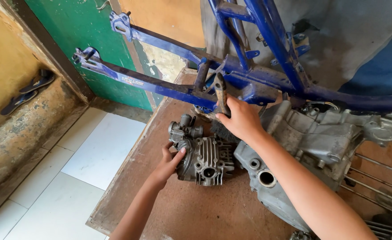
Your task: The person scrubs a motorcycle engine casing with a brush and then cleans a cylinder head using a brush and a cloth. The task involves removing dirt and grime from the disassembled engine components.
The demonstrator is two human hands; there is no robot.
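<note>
A grey finned cylinder head (209,160) with a small carburettor (183,129) on its far side lies on a brown wooden board (191,209). My left hand (168,163) grips the head's left side, thumb on top. My right hand (240,120) is closed around the worn wooden handle of a brush (221,95). Its dark bristles (222,131) sit just above the head's far edge. To the right lies a larger grey engine crankcase (311,146).
A blue motorcycle frame (169,86) stretches across the view above the board. Behind it stands a green door (71,26). White floor tiles (89,155) lie to the left, with a pair of sandals (27,91) on a concrete ledge. Metal spokes (373,178) show at right.
</note>
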